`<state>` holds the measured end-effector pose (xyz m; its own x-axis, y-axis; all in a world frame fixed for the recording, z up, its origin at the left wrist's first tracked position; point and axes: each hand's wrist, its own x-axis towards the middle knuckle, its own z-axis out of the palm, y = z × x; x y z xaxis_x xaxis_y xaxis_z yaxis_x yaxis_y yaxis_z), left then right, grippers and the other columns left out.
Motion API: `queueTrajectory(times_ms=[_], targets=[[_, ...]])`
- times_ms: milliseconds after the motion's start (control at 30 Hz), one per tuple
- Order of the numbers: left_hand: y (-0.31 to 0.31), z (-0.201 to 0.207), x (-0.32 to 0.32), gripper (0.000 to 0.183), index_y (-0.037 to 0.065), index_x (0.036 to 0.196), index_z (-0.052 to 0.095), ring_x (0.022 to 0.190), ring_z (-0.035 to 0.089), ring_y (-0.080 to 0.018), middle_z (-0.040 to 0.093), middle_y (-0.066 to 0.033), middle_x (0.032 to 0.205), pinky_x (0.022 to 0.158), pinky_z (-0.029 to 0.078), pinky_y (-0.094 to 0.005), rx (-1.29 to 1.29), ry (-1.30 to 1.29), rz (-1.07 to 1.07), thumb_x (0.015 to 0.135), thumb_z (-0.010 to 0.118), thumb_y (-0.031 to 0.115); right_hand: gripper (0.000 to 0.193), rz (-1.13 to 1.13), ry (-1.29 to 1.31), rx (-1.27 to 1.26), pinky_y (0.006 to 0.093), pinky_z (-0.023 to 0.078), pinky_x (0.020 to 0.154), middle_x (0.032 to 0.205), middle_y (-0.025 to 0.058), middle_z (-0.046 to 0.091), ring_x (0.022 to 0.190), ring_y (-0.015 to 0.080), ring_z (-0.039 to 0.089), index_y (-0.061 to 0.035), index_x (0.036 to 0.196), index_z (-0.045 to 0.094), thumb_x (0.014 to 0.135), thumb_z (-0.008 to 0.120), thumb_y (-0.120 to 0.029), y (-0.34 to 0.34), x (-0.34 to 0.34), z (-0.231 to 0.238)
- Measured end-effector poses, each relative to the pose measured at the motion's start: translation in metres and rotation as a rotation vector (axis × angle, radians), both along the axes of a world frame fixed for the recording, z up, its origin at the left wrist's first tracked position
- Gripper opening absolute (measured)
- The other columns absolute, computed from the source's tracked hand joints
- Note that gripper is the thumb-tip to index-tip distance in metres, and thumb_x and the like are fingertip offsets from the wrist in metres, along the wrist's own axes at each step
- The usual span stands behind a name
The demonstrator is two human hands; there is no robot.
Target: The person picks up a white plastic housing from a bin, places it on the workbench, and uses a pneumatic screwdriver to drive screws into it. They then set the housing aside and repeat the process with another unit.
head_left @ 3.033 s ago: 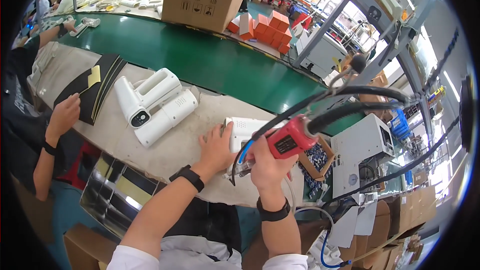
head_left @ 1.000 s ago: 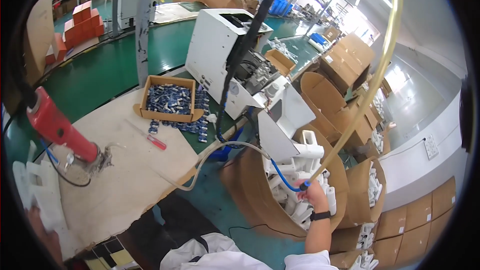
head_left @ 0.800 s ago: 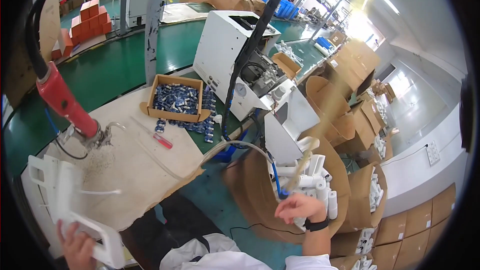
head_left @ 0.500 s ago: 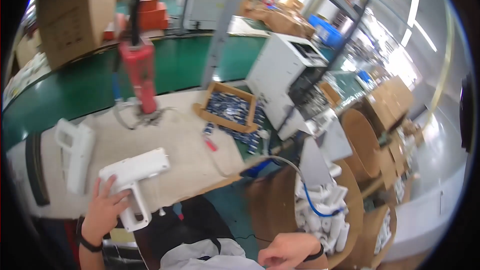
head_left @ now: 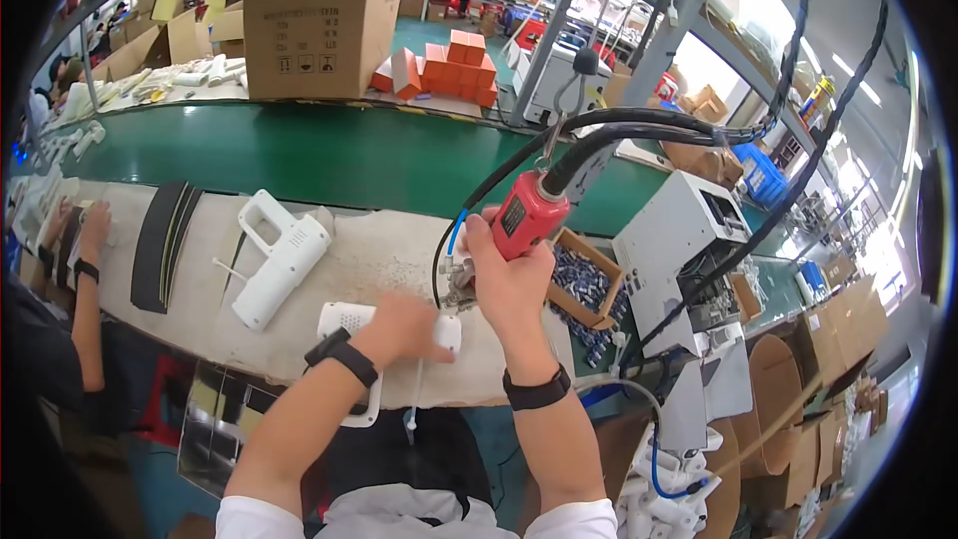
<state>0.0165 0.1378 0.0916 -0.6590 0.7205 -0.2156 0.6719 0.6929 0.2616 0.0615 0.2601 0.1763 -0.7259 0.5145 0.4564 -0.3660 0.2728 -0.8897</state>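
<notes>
My right hand is wrapped around a red handheld tool that hangs from a hook and thick black cables. The tool's metal head points down to the left, beside my other hand. My left hand grips a white gun-shaped plastic housing from above, at the table's near edge. Its fingers and forearm cover much of the housing. A thin white rod with a rounded end sticks out toward me there. Another white gun-shaped housing lies further left, untouched.
Dark strips lie left of the second housing. A co-worker's hands are at the far left. Right of the tool stand a cardboard tray of small blue parts and a white machine. Behind runs a green conveyor with a large carton.
My right hand has come up from my lap and taken hold of the red tool. The housing under my left hand now lies more level, and the view has swung left.
</notes>
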Motion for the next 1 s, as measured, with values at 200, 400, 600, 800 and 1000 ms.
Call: queueTrajectory(times_ms=[200, 400, 600, 800, 1000], targets=[[-0.002, -0.020, 0.001, 0.064, 0.004, 0.094, 0.066, 0.090, 0.065, -0.0321, 0.067, -0.0145, 0.092, 0.078, 0.051, -0.0417, 0.109, 0.044, -0.020, 0.062, 0.070, 0.060, 0.009, -0.060, 0.190, -0.245, 0.0218, 0.038, 0.045, 0.064, 0.0024, 0.056, 0.048, 0.0091, 0.051, -0.0001, 0.091, 0.058, 0.085, 0.063, -0.004, 0.012, -0.007, 0.018], [-0.003, -0.029, -0.001, 0.063, 0.003, 0.095, 0.065, 0.087, 0.065, -0.0309, 0.066, -0.0133, 0.090, 0.076, 0.052, -0.0410, 0.133, 0.033, 0.013, 0.064, 0.070, 0.059, 0.005, 0.085, 0.144, -0.297, 0.0209, 0.040, 0.046, 0.064, 0.0030, 0.057, 0.049, 0.0076, 0.052, 0.0040, 0.084, 0.059, 0.081, 0.060, 0.001, -0.002, 0.013, 0.033], [-0.002, -0.028, -0.001, 0.065, 0.004, 0.096, 0.065, 0.085, 0.065, -0.0310, 0.065, -0.0125, 0.088, 0.075, 0.052, -0.0398, 0.138, 0.058, -0.005, 0.064, 0.070, 0.060, 0.005, 0.108, 0.124, -0.296, 0.0208, 0.040, 0.046, 0.064, 0.0032, 0.057, 0.049, 0.0077, 0.052, 0.0041, 0.083, 0.059, 0.079, 0.060, 0.002, -0.004, 0.004, 0.021], [-0.001, -0.032, -0.001, 0.064, 0.006, 0.096, 0.066, 0.086, 0.066, -0.0298, 0.067, -0.0133, 0.089, 0.074, 0.052, -0.0399, 0.155, 0.086, 0.005, 0.062, 0.072, 0.060, 0.006, 0.046, 0.115, -0.211, 0.0216, 0.034, 0.039, 0.054, 0.0031, 0.052, 0.041, 0.0090, 0.047, 0.0018, 0.082, 0.055, 0.080, 0.057, -0.003, -0.007, -0.014, -0.008], [0.000, -0.006, 0.002, 0.061, 0.003, 0.096, 0.066, 0.089, 0.066, -0.0294, 0.067, -0.0149, 0.094, 0.078, 0.053, -0.0384, 0.055, 0.001, -0.036, 0.068, 0.070, 0.056, 0.008, 0.037, 0.101, -0.074, 0.0225, 0.038, 0.041, 0.057, 0.0045, 0.055, 0.043, 0.0105, 0.050, 0.0015, 0.085, 0.054, 0.080, 0.056, -0.003, 0.001, -0.013, -0.021]])
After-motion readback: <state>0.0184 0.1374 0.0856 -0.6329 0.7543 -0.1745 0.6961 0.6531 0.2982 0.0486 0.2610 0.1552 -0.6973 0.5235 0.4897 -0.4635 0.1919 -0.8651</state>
